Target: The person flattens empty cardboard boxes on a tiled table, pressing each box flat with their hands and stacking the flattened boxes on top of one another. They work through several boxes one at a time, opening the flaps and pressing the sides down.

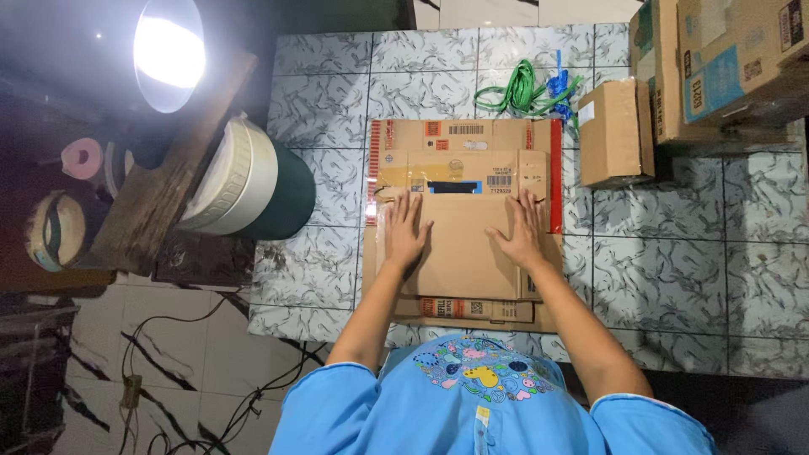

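A stack of flattened brown cardboard boxes (462,152) lies on the marbled tile floor in front of me. My left hand (406,229) rests flat with fingers spread on the left part of the top cardboard sheet (463,253). My right hand (523,229) lies flat on its right part, fingers pointing away from me. Neither hand grips anything. The sheets underneath show red edge stripes and printed labels.
A small closed cardboard box (615,131) and larger stacked boxes (716,59) stand at the right. Green and blue plastic straps (527,91) lie beyond the stack. A white-and-green jug (253,181), a wooden plank (168,168), a bright lamp (168,50) and tape rolls (55,227) sit left; cables (168,371) trail nearby.
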